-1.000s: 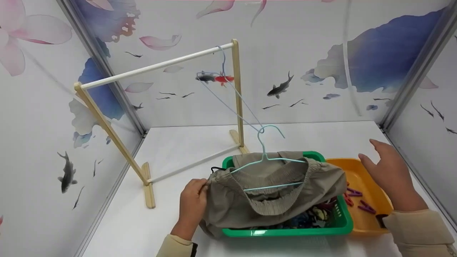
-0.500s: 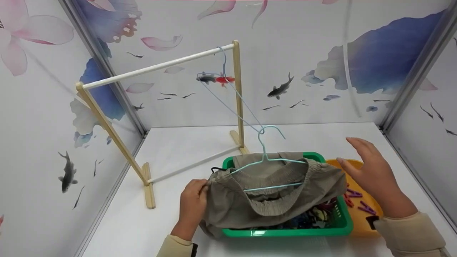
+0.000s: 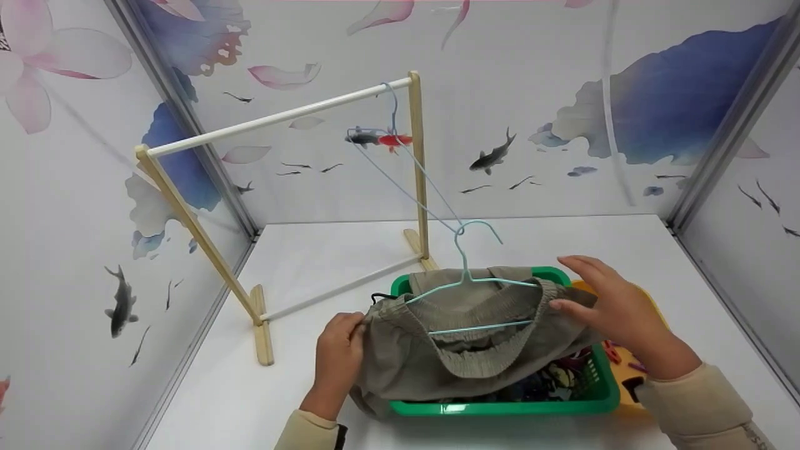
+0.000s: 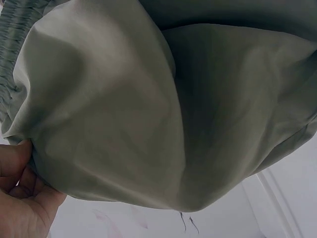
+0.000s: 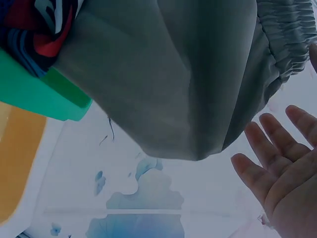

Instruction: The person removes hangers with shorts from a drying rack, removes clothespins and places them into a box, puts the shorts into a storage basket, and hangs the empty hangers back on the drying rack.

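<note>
A pair of grey-khaki pants [image 3: 400, 362] with a gathered elastic waistband [image 3: 484, 369] lies over a green basket [image 3: 500, 407]. Inside the waist opening sits a light-teal wire hanger [image 3: 464, 269], its hook sticking up above the fabric. My left hand [image 3: 337, 359] pinches the left edge of the waist between thumb and fingers; the left wrist view shows this pinch [image 4: 25, 183] at the cloth's border. My right hand [image 3: 619, 312] is at the right side of the pants, fingers spread and thumb overlapping the cloth near the waistband. In the right wrist view its fingers [image 5: 272, 144] are extended beside the fabric.
A wooden rack [image 3: 419, 175] with a white top bar [image 3: 281, 115] stands at the back left. From it hangs a blue wire hanger [image 3: 431, 178]. Patterned clothes [image 3: 550, 381] fill the basket. Right of it is an orange tray [image 3: 650, 300] with clothespins [image 3: 611, 351].
My right hand has moved left from over the orange tray to the right side of the pants. The left hand keeps its pinch in place.
</note>
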`<state>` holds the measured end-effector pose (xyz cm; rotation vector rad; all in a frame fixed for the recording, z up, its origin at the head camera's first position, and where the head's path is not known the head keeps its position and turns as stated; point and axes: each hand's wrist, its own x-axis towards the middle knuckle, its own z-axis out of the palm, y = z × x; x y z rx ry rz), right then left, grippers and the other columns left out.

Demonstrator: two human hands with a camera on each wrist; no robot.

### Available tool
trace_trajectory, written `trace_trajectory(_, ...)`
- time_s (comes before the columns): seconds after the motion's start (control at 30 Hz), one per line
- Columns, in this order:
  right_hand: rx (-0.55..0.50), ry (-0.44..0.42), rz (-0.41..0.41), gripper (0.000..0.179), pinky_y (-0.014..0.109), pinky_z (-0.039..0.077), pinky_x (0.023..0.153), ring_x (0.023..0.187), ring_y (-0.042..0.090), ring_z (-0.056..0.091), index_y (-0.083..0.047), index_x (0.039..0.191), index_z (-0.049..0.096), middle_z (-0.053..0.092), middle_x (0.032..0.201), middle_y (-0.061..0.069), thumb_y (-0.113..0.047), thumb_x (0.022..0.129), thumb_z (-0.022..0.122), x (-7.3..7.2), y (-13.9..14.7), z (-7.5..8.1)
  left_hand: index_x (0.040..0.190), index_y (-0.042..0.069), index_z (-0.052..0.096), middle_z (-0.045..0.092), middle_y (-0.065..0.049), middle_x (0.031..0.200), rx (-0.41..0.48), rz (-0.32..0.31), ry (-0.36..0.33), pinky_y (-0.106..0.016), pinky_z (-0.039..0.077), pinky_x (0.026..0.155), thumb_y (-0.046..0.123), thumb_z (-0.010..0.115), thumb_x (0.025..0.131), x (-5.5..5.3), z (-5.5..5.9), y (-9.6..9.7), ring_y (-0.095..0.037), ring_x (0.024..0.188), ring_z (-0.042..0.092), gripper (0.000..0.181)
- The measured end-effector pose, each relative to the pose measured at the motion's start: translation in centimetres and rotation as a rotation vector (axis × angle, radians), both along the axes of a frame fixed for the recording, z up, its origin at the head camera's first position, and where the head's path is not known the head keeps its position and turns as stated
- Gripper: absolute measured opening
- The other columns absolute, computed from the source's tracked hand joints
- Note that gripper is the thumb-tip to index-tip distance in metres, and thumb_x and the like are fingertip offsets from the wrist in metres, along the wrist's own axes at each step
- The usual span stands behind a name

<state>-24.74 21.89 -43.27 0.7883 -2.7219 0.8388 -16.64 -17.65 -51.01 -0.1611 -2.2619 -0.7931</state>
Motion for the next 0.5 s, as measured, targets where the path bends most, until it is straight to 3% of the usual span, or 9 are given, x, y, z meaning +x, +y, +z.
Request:
trace_trajectory(0.13,0.012,-0.079,0.024,0.070,0.057,0.050,0.086,0.114,0.040,0.055,-0.010,0.142,0.046,0.046,0.141,0.017,-0.040,0.085,0.072,-0.2,-0.6,0.0,0.093,-0.002,0.070,0.065,-0.008,0.088,-0.001,0.005,-0.004,-0.033,0.056,0.071,-0.011,0.068,0.082,-0.1,0.0,0.0,-0.023,0.082,0.065,0.014)
trace_trajectory(0.3,0.003,-0.084,0.075,0.063,0.057,0.049,0.089,0.117,0.040,0.054,-0.006,0.138,0.050,0.050,0.137,0.018,-0.034,0.085,0.073,-0.4,-1.2,-0.2,0.093,-0.002,0.070,0.065,-0.007,0.088,0.002,0.008,-0.012,-0.033,0.056,0.071,-0.011,0.068,0.082,0.0,0.1,0.1,-0.023,0.083,0.065,0.014)
trace_trajectory(0.5,0.051,-0.122,0.071,0.057,0.056,0.048,0.090,0.115,0.041,0.056,-0.003,0.135,0.053,0.056,0.131,0.021,-0.029,0.088,0.071,-0.5,-1.6,-0.2,0.093,-0.001,0.070,0.065,-0.007,0.087,-0.005,0.009,-0.007,-0.033,0.056,0.071,-0.011,0.068,0.082,0.0,0.1,0.1,-0.023,0.082,0.064,0.015)
